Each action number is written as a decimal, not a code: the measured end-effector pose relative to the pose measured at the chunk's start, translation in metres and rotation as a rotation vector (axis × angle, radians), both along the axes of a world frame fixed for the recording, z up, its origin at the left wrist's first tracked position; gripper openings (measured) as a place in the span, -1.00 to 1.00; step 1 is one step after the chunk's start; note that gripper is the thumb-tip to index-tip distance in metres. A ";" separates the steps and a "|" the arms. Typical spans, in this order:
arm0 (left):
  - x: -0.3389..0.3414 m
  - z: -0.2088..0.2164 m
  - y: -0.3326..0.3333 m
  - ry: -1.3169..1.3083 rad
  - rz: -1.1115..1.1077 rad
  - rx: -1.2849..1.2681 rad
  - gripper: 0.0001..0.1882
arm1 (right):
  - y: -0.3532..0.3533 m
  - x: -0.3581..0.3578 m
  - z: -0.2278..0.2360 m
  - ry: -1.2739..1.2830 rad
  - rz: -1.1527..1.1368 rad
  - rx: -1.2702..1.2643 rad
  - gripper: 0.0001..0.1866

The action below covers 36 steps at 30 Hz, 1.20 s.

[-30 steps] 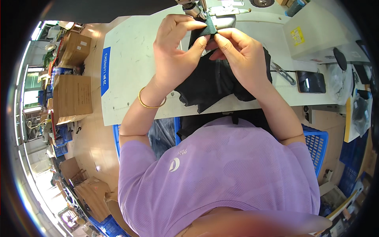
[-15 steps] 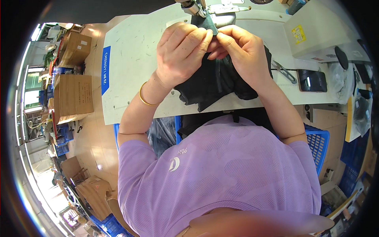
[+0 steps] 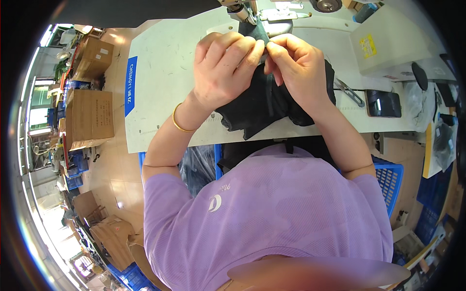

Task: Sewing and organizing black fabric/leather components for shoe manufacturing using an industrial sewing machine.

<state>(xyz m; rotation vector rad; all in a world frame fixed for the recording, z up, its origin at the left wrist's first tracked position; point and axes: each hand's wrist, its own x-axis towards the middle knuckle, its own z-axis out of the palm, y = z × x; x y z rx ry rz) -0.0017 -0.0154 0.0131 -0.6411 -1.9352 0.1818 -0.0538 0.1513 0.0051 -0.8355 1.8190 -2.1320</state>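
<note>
Black fabric lies bunched on the white sewing table, its narrow far end running up under the presser foot of a sewing machine. My left hand is closed, pinching the cloth's edge just in front of the foot. Beside it, my right hand pinches the same edge between thumb and forefinger, fingertips almost meeting those of the left. The exact fold between the fingertips is hidden. A gold bangle circles my left wrist.
Right of the cloth lie thread snips and a dark phone-like object. A clear plastic bag sits at the table's right end. Blue baskets stand below the table edge. Cardboard boxes rest on the floor at left.
Both hands stay pinched on the fabric with only a slight shift of the fingers. The whole view has moved a little, so the machine head sits lower in the picture.
</note>
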 end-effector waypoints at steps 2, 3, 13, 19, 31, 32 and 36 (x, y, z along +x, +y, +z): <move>0.000 -0.001 0.001 -0.005 -0.014 0.019 -0.66 | -0.001 0.001 -0.001 -0.021 -0.004 -0.020 -0.80; 0.001 -0.002 0.002 -0.029 -0.016 0.064 -0.66 | -0.002 0.002 -0.002 -0.024 -0.004 -0.026 -0.80; -0.005 -0.006 -0.009 0.079 -0.089 0.010 -0.66 | -0.004 0.006 -0.003 -0.082 0.005 -0.068 -0.80; -0.006 -0.006 -0.014 0.097 -0.089 -0.039 -0.64 | -0.007 0.006 -0.002 -0.057 -0.013 -0.072 -0.79; -0.018 -0.003 -0.025 0.144 -0.104 -0.076 -0.64 | -0.012 0.003 0.000 -0.081 0.000 -0.100 -0.78; -0.019 -0.003 -0.025 0.146 -0.109 -0.077 -0.64 | -0.012 0.004 0.000 -0.081 -0.001 -0.099 -0.79; -0.023 -0.004 -0.028 0.147 -0.114 -0.073 -0.64 | -0.009 0.005 -0.001 -0.079 -0.004 -0.079 -0.80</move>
